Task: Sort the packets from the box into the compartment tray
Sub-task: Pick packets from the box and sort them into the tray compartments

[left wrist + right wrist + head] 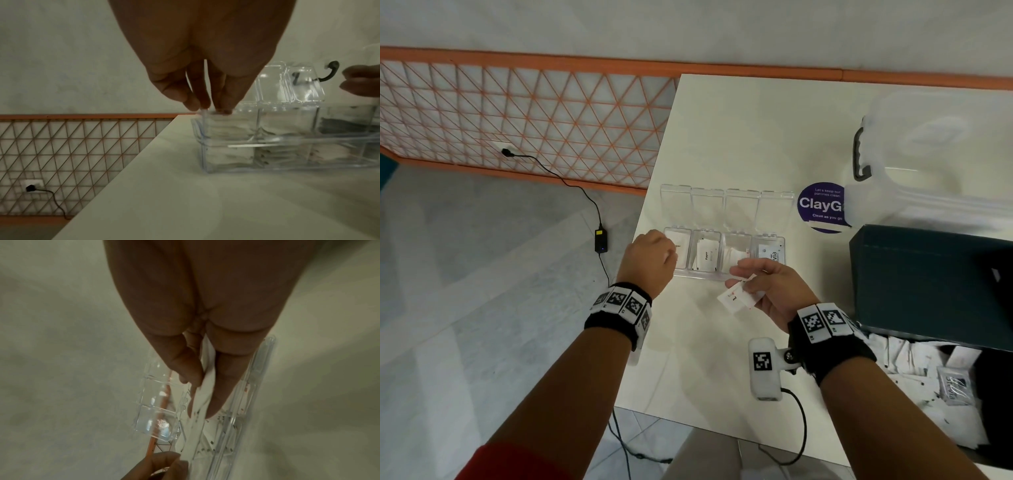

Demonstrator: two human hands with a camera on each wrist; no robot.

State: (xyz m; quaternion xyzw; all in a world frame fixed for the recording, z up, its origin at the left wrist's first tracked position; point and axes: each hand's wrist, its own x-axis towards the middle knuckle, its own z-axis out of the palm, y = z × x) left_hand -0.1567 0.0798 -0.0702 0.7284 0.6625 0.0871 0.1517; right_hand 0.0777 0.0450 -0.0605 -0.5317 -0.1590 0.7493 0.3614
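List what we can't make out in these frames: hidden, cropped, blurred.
- Left hand, head view: its back hides the fingertips and part of the leftmost tray compartment.
- Packets in the right hand: print too small; right wrist view is blurred, so the count is unclear.
- Box: cut off by the right edge in the head view.
- Purple sticker: partly covered by the clear container.

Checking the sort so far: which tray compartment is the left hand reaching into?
The leftmost compartment, at the tray's far-left end. The left hand's fingertips touch the packet stack there; the other three compartments lie to its right, untouched.
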